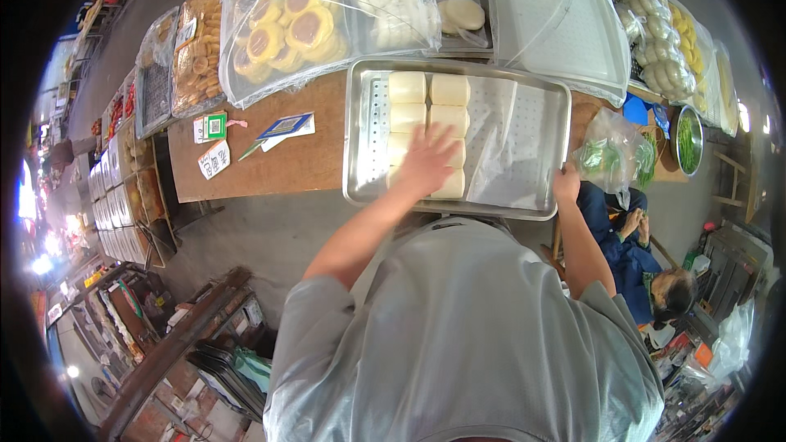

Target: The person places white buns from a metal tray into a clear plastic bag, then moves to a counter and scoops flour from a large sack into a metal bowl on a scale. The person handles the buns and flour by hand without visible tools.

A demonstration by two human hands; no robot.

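Before me is a shallow metal tray (454, 64) with a perforated bottom. Two columns of white rectangular steamed buns (408, 87) stand in its left half. My left hand (431, 159), slightly blurred, is spread over the lower buns with its fingers apart, covering parts of them; whether it touches them I cannot tell. On the tray's right rim, near the lower corner, my right hand (565, 184) is closed around the edge. A clear plastic sheet (494, 135) lies crumpled to the right of the buns, over the perforated bottom.
Mesh food covers (282, 83) shelter round filled pastries (267, 43) behind the tray. Printed code cards (215, 127) lie on the wooden table (276, 175) at left. To the right are a plastic bag of greens (605, 153) and a metal bowl (689, 169). Nearby sits a person (620, 252).
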